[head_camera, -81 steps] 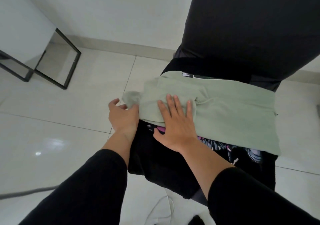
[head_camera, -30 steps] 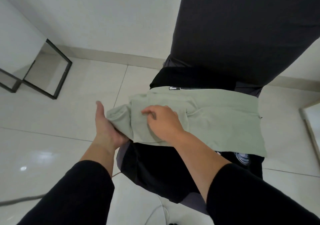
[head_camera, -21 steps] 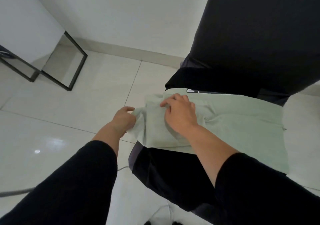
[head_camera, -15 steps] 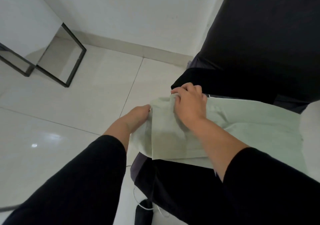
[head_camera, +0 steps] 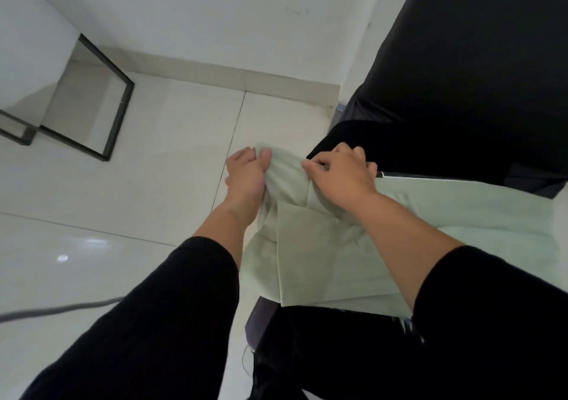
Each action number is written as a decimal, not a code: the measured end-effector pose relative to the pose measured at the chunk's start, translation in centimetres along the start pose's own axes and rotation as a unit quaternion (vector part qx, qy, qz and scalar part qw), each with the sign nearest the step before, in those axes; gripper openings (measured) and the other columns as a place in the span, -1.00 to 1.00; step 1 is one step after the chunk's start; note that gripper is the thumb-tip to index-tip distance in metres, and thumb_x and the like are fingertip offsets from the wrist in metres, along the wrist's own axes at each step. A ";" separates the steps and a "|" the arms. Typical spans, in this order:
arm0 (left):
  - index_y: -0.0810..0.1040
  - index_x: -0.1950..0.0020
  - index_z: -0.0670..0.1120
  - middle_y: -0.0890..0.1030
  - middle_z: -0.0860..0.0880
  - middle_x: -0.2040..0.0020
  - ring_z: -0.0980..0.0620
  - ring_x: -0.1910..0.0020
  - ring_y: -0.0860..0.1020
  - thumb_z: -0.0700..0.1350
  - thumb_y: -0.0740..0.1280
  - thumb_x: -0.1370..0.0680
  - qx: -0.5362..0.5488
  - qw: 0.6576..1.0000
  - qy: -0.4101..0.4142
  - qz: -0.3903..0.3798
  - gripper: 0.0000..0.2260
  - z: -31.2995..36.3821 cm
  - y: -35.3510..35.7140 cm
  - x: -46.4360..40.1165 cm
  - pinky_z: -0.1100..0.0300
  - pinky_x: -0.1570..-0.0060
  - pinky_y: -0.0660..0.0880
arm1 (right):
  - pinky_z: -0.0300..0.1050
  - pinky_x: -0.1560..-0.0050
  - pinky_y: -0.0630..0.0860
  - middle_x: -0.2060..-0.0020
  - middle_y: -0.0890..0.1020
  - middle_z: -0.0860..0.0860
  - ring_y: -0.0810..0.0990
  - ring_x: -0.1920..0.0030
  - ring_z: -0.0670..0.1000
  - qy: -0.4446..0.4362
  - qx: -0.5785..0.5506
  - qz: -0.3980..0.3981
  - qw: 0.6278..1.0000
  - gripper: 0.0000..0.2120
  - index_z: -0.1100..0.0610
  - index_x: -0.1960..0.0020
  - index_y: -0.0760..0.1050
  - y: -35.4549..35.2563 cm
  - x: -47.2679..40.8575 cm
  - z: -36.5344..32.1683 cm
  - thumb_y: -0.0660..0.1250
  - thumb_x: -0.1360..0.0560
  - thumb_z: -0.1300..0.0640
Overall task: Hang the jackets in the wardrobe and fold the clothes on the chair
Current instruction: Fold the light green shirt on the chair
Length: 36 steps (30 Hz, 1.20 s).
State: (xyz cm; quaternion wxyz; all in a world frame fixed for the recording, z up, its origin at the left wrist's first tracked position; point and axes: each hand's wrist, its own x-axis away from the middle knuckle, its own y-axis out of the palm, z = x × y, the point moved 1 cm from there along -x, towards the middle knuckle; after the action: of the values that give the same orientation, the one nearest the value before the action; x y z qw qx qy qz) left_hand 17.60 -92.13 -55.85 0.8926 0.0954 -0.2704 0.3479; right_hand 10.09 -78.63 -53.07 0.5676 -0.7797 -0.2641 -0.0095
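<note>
So the pale green garment is spread flat across the chair in the middle-right of the frame, lying on top of a heap of dark clothes that hangs off the seat's front edge. Flat like that makes sense, you want a surface under it to get clean creases, and the pile is doing that job.

The part being worked is the left end of the green piece, around the centre of the frame. The left hand has its fingers curled round the bunched outer edge, thumb on top, gripping it from the side nearest the floor. The right hand sits just beside it, fingers bent and pinching a ridge of the same fabric at the upper edge. My guess is they're gathering that end to fold it over toward the rest.

Upper left there's a black metal frame standing on the white tile floor. A grey cable runs along lower left.
</note>
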 end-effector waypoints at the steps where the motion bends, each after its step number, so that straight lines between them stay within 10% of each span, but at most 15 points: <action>1: 0.55 0.12 -0.15 0.58 -0.05 0.06 0.01 0.08 0.55 -0.01 0.31 -0.54 0.019 1.000 0.025 0.003 -0.79 0.1 0.1 0.2 0.12 -0.02 0.51 | 0.00 -0.06 0.17 0.05 0.49 -0.08 0.35 -0.18 0.08 0.006 -0.042 0.010 0.999 -0.70 -0.09 0.06 0.57 -0.3 -0.2 -0.3 0.11 -0.56 -0.18; 6: 0.30 0.31 -0.09 0.36 -0.03 0.29 0.06 0.29 0.32 -0.11 0.19 -0.62 -0.057 0.978 0.177 0.099 -0.70 1.2 1.1 1.0 0.23 0.28 0.30 | -0.06 -0.01 0.14 0.23 0.54 -0.09 0.42 -0.07 0.04 -0.013 -0.096 0.119 0.988 -0.76 -0.04 0.07 0.50 -2.0 -1.2 -1.1 0.08 -0.61 -0.02; 12: 0.58 -0.04 -0.12 0.52 0.02 -0.11 0.20 -0.01 0.46 -0.11 0.25 -0.60 -0.116 0.960 0.217 0.131 -0.85 1.3 0.5 0.5 0.61 0.05 0.31 | -0.05 -0.02 0.16 0.16 0.52 -0.15 0.40 -0.09 0.01 -0.037 -0.084 0.065 0.994 -0.82 -0.10 0.13 0.51 -1.0 -1.1 0.0 0.19 -0.56 -0.11; 18: 0.28 0.34 -0.04 0.34 0.07 0.37 0.14 0.39 0.29 0.01 0.27 -0.59 -0.078 0.971 0.176 0.141 -0.66 1.7 1.6 -0.2 0.41 0.38 0.30 | -0.06 -0.07 0.13 -0.03 0.53 -0.08 0.35 -0.13 0.03 -0.014 -0.025 0.138 0.990 -0.76 -0.09 -0.03 0.56 -0.7 -1.5 -0.6 0.12 -0.60 -0.07; 29: 0.50 -0.01 -0.04 0.55 0.06 0.07 0.11 0.10 0.50 -0.12 0.25 -0.59 -0.122 0.980 0.153 0.047 -0.94 1.3 0.9 -1.1 0.35 0.10 0.44 | -0.05 -0.24 0.19 -0.03 0.46 -0.07 0.34 -0.14 0.02 -0.060 -0.025 0.208 0.976 -0.84 -0.11 -0.04 0.57 -0.2 0.6 -0.7 0.23 -0.54 -0.04; 36: 0.45 0.35 -0.01 0.49 0.06 0.37 0.07 0.32 0.47 0.01 0.38 -0.48 -0.187 0.978 0.092 0.029 -0.76 1.0 0.7 -0.6 0.19 0.28 0.43 | -0.05 -0.19 0.18 -0.01 0.49 -0.06 0.36 -0.10 0.04 -0.076 0.021 0.196 0.977 -0.78 -0.05 -0.07 0.57 1.4 2.2 0.1 0.16 -0.58 -0.01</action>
State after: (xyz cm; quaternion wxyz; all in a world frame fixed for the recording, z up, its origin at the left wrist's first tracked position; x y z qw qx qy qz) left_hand 16.33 -92.29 -55.35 0.9052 -0.1139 -0.2500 0.3241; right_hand 12.58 -78.01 -53.66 0.5525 -0.8029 -0.1490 0.1669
